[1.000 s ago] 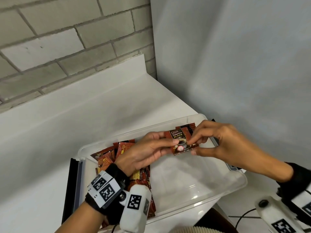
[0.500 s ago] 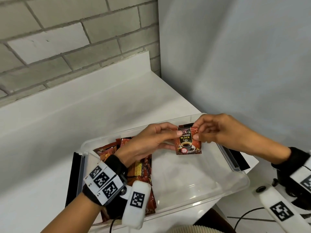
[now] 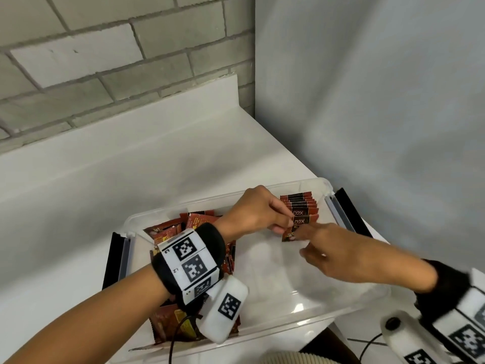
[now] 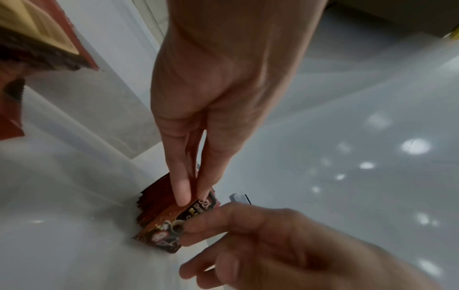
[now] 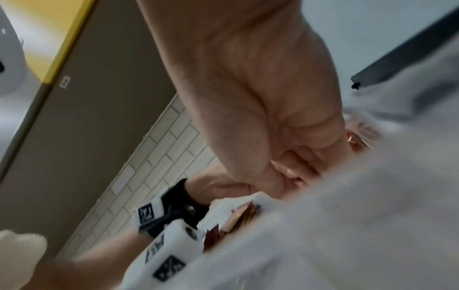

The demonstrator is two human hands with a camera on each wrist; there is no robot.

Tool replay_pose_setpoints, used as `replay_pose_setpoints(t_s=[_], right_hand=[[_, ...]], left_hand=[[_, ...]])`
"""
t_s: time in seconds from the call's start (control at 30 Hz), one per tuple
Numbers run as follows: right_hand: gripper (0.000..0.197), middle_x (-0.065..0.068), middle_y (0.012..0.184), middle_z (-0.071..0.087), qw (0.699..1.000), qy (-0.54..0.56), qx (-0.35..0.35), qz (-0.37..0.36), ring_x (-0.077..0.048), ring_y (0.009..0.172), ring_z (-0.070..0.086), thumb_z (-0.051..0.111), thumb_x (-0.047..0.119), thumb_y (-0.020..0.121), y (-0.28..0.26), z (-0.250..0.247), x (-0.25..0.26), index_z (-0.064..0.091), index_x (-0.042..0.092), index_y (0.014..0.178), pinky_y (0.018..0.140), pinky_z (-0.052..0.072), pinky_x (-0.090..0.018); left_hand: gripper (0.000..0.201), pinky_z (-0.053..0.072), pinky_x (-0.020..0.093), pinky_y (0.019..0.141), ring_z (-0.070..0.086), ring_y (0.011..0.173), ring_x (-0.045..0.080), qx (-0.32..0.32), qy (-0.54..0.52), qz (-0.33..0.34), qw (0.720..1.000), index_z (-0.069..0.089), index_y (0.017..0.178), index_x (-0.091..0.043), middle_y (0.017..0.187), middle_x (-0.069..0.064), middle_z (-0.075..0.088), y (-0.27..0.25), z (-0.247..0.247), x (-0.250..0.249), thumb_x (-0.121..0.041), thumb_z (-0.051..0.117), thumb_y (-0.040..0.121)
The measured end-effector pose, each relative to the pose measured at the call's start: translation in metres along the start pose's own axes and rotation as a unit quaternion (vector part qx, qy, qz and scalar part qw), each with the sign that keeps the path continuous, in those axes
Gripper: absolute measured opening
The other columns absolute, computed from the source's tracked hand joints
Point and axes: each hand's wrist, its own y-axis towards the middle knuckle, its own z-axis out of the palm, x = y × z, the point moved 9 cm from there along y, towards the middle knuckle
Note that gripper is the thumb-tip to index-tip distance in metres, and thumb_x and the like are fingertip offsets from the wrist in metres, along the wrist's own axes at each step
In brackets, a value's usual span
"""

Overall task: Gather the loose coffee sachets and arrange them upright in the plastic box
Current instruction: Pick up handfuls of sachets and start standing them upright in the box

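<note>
A clear plastic box (image 3: 309,315) sits on the white counter. Several brown-red coffee sachets stand in an upright row (image 3: 298,199) at its far right corner. Loose sachets (image 3: 168,231) lie heaped at the box's left end, partly hidden by my left wrist. My left hand (image 3: 288,224) reaches across and pinches the top of the front coffee sachet (image 3: 301,222) (image 4: 161,229), which stands against the row. My right hand (image 3: 301,240) has loose fingers, and a fingertip (image 4: 196,225) touches that sachet's lower face. The right wrist view is blurred.
Black lid clips (image 3: 115,258) (image 3: 347,206) hang at both ends of the box. A grey brick wall stands behind the counter (image 3: 157,166) and a plain grey wall at the right. The box floor (image 3: 275,271) between heap and row is bare.
Both hands carried the sachet from above the box's middle down to the far right corner and stood it against the row. My right hand has loosened its pinch.
</note>
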Motion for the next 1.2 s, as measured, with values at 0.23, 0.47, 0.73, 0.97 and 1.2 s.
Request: replay_pose_setpoints(t_s=[0.23, 0.47, 0.73, 0.97, 1.2], right_hand=[[0.045, -0.009, 0.144, 0.036, 0.994, -0.069, 0.048, 0.063, -0.025, 0.122, 0.05, 0.032, 0.028, 0.103, 0.015, 0.021, -0.001, 0.025, 0.012, 0.145, 0.094, 0.04, -0.028], [0.039, -0.011, 0.137, 0.042, 0.993, -0.083, 0.029, 0.078, -0.023, 0.119, 0.048, 0.034, 0.021, 0.103, 0.021, 0.019, -0.001, 0.03, 0.007, 0.139, 0.086, 0.034, -0.019], [0.034, -0.011, 0.129, 0.049, 0.994, -0.023, -0.007, 0.108, -0.025, 0.108, 0.055, 0.035, 0.023, 0.103, 0.023, 0.007, -0.007, 0.039, 0.008, 0.132, 0.076, 0.039, -0.024], [0.032, -0.012, 0.125, 0.052, 0.992, -0.029, -0.005, 0.121, -0.026, 0.101, 0.057, 0.035, 0.023, 0.103, 0.022, 0.006, -0.007, 0.042, 0.006, 0.13, 0.072, 0.037, -0.025], [0.028, -0.012, 0.12, 0.055, 0.992, -0.037, -0.014, 0.122, -0.019, 0.084, 0.047, 0.037, 0.019, 0.102, 0.02, 0.003, -0.006, 0.043, 0.007, 0.126, 0.07, 0.037, -0.025]], left_hand=[[0.022, 0.049, 0.006, 0.068, 0.07, 0.077, 0.011, -0.011, 0.094, 0.018, 0.995, 0.076, 0.1, -0.008, 0.089, 0.002, 0.074, -0.003, -0.004, -0.006, -0.009, 0.077, 0.078], [0.036, 0.039, 0.013, 0.085, 0.054, 0.097, 0.008, 0.001, 0.269, 0.146, 0.952, 0.062, 0.125, -0.017, 0.123, 0.001, 0.057, -0.014, 0.002, -0.046, -0.007, 0.053, 0.092], [0.067, 0.036, 0.036, 0.107, 0.035, 0.134, 0.025, 0.141, 0.416, 0.112, 0.891, 0.021, 0.152, -0.014, 0.157, -0.005, 0.01, -0.009, 0.037, -0.02, 0.003, 0.04, 0.09], [0.069, 0.042, 0.04, 0.101, 0.039, 0.127, 0.024, 0.148, 0.428, 0.086, 0.887, 0.014, 0.154, -0.017, 0.156, -0.01, 0.005, -0.011, 0.038, -0.017, -0.001, 0.041, 0.092], [0.063, 0.044, 0.041, 0.098, 0.046, 0.119, 0.025, 0.14, 0.418, 0.076, 0.894, 0.017, 0.152, -0.012, 0.153, -0.004, 0.009, -0.016, 0.036, -0.019, -0.005, 0.041, 0.094]])
